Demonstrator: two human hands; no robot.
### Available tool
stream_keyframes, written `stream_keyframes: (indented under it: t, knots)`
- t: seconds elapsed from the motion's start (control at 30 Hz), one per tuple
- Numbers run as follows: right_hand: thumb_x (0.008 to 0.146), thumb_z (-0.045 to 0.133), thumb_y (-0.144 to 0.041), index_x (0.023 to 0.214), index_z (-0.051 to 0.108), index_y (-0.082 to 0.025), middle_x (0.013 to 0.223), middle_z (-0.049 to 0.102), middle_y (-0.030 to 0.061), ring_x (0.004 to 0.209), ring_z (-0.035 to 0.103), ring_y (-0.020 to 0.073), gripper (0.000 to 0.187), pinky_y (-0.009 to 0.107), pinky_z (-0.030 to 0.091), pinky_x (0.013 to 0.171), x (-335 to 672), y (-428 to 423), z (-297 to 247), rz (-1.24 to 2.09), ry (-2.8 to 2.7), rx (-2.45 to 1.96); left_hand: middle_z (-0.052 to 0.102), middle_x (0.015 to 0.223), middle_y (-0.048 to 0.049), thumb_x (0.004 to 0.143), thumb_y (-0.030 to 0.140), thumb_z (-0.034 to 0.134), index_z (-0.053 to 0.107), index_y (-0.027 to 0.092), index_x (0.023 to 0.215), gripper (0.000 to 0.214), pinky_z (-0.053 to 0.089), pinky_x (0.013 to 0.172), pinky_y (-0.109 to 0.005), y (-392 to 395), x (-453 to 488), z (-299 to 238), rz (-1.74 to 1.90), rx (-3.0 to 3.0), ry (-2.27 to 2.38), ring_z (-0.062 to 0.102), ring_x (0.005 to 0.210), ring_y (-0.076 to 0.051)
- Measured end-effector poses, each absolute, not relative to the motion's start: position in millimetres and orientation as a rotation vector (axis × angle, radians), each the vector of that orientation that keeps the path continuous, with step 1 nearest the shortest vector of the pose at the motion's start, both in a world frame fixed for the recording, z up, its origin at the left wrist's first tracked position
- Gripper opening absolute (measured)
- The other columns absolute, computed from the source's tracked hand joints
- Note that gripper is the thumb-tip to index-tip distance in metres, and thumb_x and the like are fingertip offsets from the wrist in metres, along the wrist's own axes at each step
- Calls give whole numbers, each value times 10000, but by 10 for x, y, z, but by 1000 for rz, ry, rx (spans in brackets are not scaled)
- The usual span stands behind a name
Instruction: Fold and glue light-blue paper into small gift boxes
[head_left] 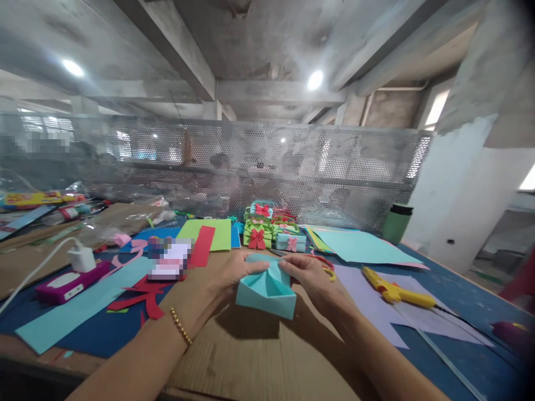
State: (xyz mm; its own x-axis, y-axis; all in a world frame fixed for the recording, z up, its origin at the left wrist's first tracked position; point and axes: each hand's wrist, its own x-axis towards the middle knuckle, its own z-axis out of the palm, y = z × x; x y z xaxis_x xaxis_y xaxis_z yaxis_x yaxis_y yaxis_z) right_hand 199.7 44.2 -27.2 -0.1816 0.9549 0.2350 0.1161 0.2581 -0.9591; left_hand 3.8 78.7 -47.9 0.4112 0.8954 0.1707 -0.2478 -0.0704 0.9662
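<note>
A folded light-blue paper box (267, 289) is held just above the brown cardboard work surface (246, 356) at the middle of the view. My left hand (228, 278) pinches its left rim, thumb on the top edge. My right hand (311, 275) grips the right rim in the same way. Both hands are closed on the paper. A gold bead bracelet (180, 326) sits on my left wrist.
Several finished paper gift boxes with red bows (271, 225) stand behind the hands. A yellow glue gun (397, 289) lies to the right on lilac paper. Red scissors (326, 262), teal and green sheets, red cut-outs, a charger (81, 259) and a green cup (396, 223) surround them. A mesh screen (251, 167) closes the back.
</note>
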Motion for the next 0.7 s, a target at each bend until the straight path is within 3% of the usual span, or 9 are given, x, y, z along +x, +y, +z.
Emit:
stream_keyframes:
  t: [0.13,0.3,0.7]
  knots:
    - [720,755,-533,661,659,-152,565,527,-29,536,449,100,397,247,364,531,2041,484,-276,990,-1557,-1049,721,746,-92,596,471,887,775,95,863,475,469,584,-266,855,11,-503,1076,1287,691,589,591,-144]
    - [711,738,-542,622,641,-163,540,503,-30,524,452,110,402,248,368,509,2071,518,-282,917,-1575,-1075,640,608,-16,617,415,857,759,118,773,350,388,518,-227,927,-17,-521,1148,1283,766,512,516,-103]
    - [700,732,-525,577,664,-185,495,483,-26,480,426,117,369,247,350,452,2070,567,-308,844,-1591,-1105,697,645,-49,621,301,825,802,106,860,309,402,497,-229,884,-15,-482,1190,1267,875,543,507,-114]
